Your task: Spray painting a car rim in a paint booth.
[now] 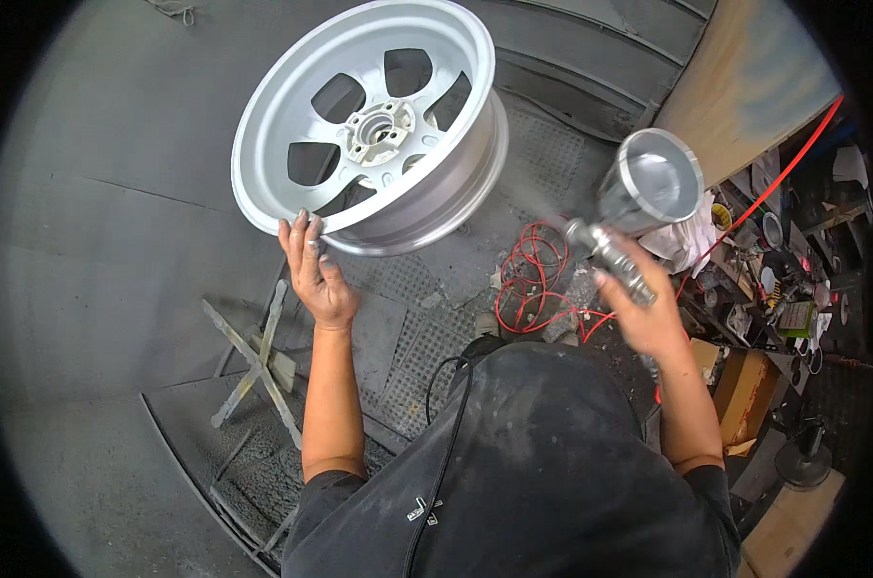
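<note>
- Shows, in the head view, wheel (393, 144), silvery white and tilted, with support hidden.
- Raises left hand (319, 284) to the wheel's lower left edge, fingers mostly extended, fingertips at the rim; cannot tell a light touch from real support.
- Wraps right hand (650, 299) round gun (610, 258), to the right of the wheel, both blurred; points nozzle toward the wheel, with seemingly a faint mist (542, 200) between. Holds hands well apart.
- Could smudge the wheel, if wet, through dragging fingertips along the rim.
- Could tip or shift the wheel through pressing too hard at one edge.
- Could get runs or thin patches on the wheel through lingering or through uneven sweeps of the gun.
- Could slop from cup (623, 204) through tilting too far, seemingly without a lid.
- Could trip or tug at hose (814, 142), red, looped below right of the wheel and stretched farther right.
- Has cup right of the wheel, apparently joined to the gun, mouth uncovered, silvery grey inside; cannot tell liquid from bare wall.
- Includes cardboard box (748, 385), far below right of the wheel; cannot make out contents.
</note>
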A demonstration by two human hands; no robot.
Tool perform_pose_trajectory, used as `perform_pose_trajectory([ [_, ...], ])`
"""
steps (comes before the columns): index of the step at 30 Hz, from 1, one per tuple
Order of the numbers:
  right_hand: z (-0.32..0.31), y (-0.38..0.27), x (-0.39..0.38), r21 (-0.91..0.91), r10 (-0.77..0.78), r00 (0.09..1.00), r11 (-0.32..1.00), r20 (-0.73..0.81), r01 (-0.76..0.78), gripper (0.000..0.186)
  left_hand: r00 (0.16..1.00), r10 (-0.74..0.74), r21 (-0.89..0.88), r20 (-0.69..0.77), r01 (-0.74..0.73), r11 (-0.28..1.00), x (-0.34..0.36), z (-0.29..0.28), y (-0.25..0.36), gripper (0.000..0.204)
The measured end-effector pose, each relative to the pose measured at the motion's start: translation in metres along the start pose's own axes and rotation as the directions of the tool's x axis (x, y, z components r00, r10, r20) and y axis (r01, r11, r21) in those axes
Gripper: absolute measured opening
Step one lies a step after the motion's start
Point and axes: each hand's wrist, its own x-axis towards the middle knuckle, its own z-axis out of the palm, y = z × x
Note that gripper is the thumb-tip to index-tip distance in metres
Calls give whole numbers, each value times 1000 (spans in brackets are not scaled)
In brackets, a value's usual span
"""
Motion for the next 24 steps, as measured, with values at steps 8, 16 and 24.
perform_pose_trajectory([
  [8, 11, -22, -21, 221, -151, 911, 973, 384, 68, 45, 999, -24, -60, -46, 21, 998, 10, -26, -66, 47],
  [16, -9, -20, 12, 38, -172, 971, 983, -168, 181, 45, 999, 13, 194, 38, -21, 981, 13, -31, -51, 60],
  [24, 11, -24, -9, 320, 79, 936, 927, 343, -195, 46, 988, -7, 176, 152, -20, 984, 6, 1, 38, 68],
])
